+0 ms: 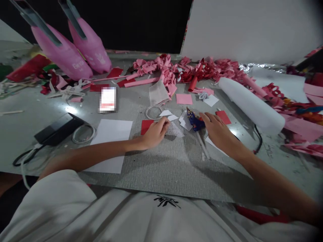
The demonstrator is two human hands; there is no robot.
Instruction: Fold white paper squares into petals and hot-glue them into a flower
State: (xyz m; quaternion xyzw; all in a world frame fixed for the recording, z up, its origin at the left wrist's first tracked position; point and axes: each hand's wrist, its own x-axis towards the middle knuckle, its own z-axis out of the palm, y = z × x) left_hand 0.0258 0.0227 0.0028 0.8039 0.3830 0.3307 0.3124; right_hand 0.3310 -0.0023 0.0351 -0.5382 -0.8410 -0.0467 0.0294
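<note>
My left hand [155, 133] rests on a grey textured sheet [161, 161], fingers curled in a pinch on a small grey-white paper piece [176, 129] beside a red paper square [146, 126]. My right hand [217, 130] lies a little to the right, fingers bent down over a dark blue glittery object [194, 121] and touching it. Small white paper scraps [185, 121] lie between the two hands. Whether the right hand grips the blue object is unclear.
A white sheet [111, 141] lies left of my left arm. A black box [57, 129] with cable and a wire ring [83, 133] sit farther left. Pink and red paper curls [191, 69], a white roll [249, 104] and two pink bottles [75, 50] line the back.
</note>
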